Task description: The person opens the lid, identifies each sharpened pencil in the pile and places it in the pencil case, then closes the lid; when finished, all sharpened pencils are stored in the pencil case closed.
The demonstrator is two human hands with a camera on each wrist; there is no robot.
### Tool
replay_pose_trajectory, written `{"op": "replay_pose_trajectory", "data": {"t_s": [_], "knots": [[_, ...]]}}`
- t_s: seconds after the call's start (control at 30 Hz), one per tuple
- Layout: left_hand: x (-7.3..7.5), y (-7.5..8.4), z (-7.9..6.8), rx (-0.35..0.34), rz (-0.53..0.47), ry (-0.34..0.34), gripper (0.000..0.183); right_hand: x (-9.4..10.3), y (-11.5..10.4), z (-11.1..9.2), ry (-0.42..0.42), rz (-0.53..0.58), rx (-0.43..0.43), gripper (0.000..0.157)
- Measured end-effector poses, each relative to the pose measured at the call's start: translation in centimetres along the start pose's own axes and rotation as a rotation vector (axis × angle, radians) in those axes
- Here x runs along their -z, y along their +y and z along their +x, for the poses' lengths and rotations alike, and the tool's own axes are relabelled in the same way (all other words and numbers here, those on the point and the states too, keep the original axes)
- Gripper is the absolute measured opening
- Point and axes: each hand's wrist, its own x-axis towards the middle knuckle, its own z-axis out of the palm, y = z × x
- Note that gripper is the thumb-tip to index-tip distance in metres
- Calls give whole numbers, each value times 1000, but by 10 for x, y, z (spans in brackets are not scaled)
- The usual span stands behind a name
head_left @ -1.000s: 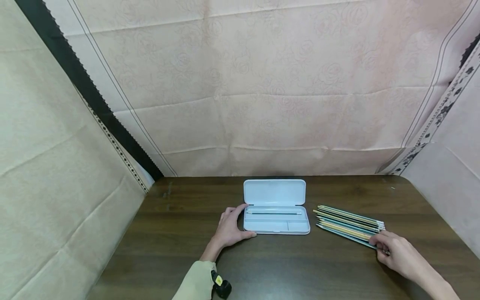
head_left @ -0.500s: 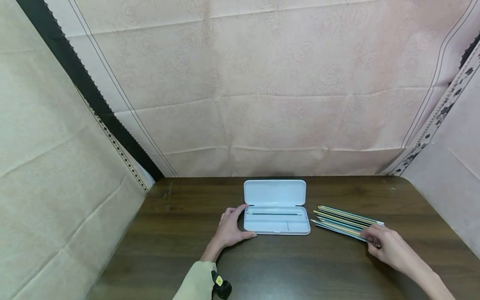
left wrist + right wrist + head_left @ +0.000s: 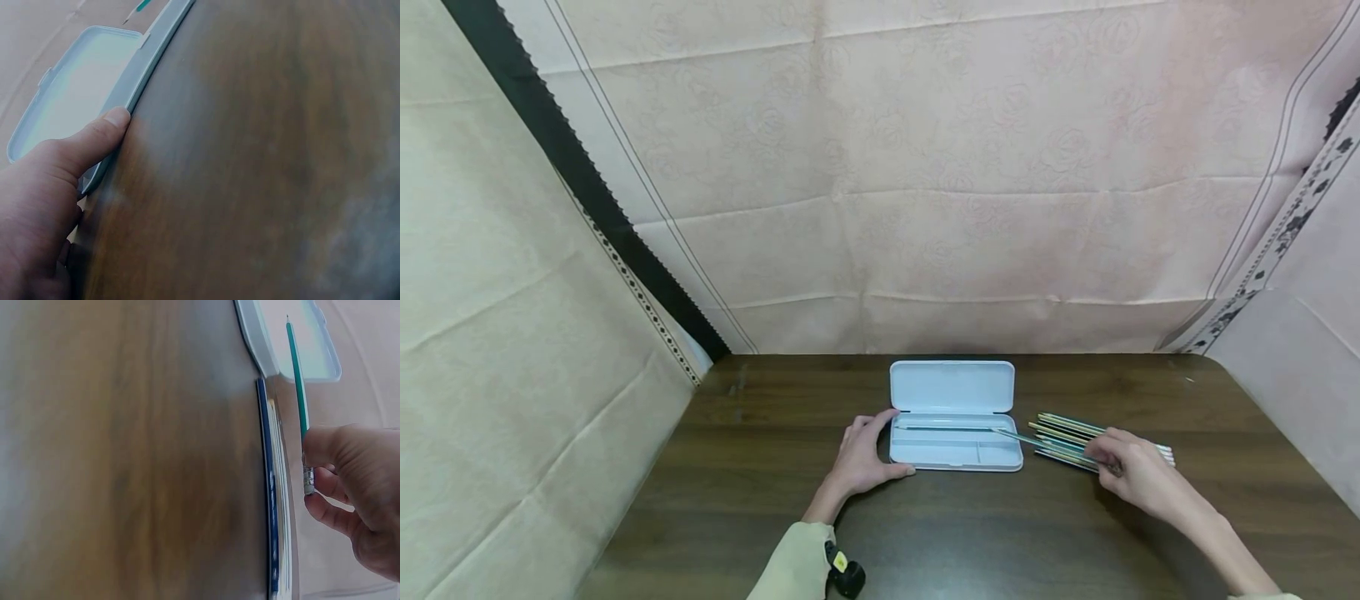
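A light blue pencil case [image 3: 925, 457] stands on the table with its lid [image 3: 952, 386] raised. One pencil [image 3: 943, 428] lies in its long rear compartment. My left hand [image 3: 861, 458] holds the case at its left end, thumb on the front edge and index finger at the back corner. A green pencil [image 3: 297, 375] is pinched near its eraser end by my right hand [image 3: 1138, 475]. Its point reaches over the right end of the case. Beneath it, several pencils [image 3: 1060, 423] lie side by side, partly hidden by my right hand.
The brown wooden table [image 3: 760, 500] runs back to a pale patterned cloth [image 3: 955, 208]. More cloth hangs on both sides. A black device [image 3: 847, 577] is strapped at my left wrist.
My right hand has moved left and slightly up, carrying the pencil from the pile until its point is above the case. My left hand stays on the case.
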Motion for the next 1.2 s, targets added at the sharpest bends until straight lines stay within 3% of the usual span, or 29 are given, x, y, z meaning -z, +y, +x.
{"op": "replay_pose_trajectory", "data": {"t_s": [0.43, 0.73, 0.97, 1.2], "knots": [[0, 0, 1, 12, 1, 2, 91, -21, -12, 41, -100, 29, -33, 34], [0, 0, 0, 21, -3, 1, 91, -34, -19, 67, -245, 62, -132, 28], [0, 0, 0, 22, -6, 1, 90, -46, -23, 79, -262, 44, -89, 24], [0, 0, 0, 15, -1, 0, 91, -55, -27, 90, -326, 79, -104, 22]]}}
